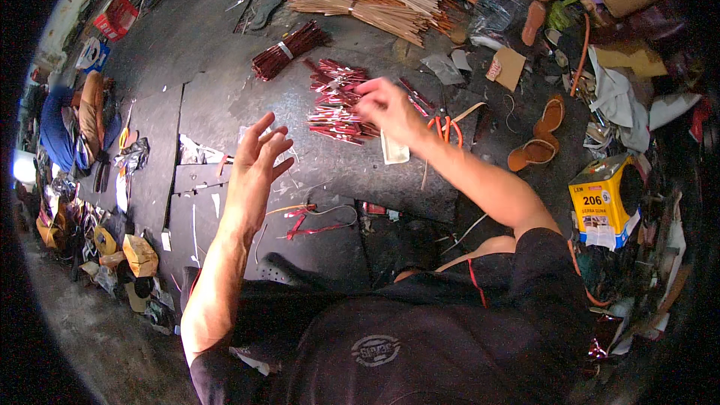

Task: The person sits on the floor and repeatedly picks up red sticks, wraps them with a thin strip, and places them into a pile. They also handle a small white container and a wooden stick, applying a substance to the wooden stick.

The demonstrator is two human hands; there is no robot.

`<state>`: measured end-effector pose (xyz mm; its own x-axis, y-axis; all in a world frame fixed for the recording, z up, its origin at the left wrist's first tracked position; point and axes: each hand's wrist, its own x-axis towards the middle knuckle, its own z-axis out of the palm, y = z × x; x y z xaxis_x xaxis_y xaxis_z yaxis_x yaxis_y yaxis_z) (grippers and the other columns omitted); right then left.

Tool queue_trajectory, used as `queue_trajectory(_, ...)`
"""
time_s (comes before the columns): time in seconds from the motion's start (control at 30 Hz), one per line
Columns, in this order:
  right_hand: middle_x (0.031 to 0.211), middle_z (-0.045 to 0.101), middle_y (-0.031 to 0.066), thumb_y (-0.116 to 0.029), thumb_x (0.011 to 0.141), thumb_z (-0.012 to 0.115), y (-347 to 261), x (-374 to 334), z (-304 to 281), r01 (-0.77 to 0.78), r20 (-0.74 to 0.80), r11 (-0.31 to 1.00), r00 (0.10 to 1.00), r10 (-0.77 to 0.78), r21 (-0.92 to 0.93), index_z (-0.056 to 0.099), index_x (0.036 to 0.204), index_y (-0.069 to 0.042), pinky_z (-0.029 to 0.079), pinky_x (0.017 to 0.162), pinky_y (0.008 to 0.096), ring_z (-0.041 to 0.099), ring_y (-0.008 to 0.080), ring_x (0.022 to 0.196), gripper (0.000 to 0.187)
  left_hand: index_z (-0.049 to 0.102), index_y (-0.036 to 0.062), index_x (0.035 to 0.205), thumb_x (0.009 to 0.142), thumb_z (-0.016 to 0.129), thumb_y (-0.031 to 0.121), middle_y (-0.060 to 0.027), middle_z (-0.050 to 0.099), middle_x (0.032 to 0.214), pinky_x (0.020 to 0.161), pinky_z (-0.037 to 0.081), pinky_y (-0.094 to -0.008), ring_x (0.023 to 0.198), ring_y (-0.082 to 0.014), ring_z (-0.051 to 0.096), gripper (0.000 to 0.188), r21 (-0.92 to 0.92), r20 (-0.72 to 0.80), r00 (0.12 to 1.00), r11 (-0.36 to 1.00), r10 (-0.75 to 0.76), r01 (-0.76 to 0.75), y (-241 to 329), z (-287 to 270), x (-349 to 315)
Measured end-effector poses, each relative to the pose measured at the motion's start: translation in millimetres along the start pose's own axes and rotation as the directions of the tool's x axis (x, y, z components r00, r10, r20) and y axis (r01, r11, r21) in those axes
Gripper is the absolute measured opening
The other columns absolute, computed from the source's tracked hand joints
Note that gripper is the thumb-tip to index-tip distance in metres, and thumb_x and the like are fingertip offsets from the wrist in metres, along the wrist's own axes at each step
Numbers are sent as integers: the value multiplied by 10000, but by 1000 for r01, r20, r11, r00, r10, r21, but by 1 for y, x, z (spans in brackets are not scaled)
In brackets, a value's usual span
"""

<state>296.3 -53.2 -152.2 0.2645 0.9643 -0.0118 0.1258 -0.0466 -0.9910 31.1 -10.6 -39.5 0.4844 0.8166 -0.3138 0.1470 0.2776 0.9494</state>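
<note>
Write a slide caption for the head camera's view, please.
Above a dark work surface, the right hand is at a pile of red strips, the left hand raised, fingers apart.

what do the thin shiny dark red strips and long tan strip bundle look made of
Thin shiny dark red strips: possibly plastic or coated leather, glossy, given bright white highlights. Long tan strip bundle: perhaps leather or synthetic, duller, with softer sheen.

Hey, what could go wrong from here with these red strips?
The heap of red strips lies with ends jutting out, so the right hand over its edge might scatter some. The left hand is open and away from the heap, so it isn't steadying it. The orange-handled tool appears close beside the right forearm and could get knocked.
</note>
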Motion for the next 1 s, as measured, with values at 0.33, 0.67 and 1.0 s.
queue_trajectory(0.33,986,659,152,-117,831,660,188,29,-170,-383,-508,810,852,124,-444,560,1170,-47,517,838,417,662,312,938,361,565,24,1310,995,561,195,-96,624,1255,1008,432,-313,1169,-173,581,358,342,113,990,932,84,-118,8,-11,-14)
queue_trajectory(0.67,941,635,125,-153,846,699,142,25,-109,67,-130,565,945,-301,-822,563,1149,-79,520,713,438,655,325,844,341,586,38,1286,992,573,201,-95,653,1202,955,473,-334,1143,-189,611,336,483,126,983,857,135,-180,13,-21,-8)
queue_trajectory(1.0,941,632,272,-98,948,411,153,21,38,504,575,505,818,-18,-701,525,1093,16,506,731,517,639,419,900,217,643,62,1224,956,604,224,-176,673,1163,928,516,-385,1077,-269,658,315,535,96,963,803,250,-262,-16,-47,-7)
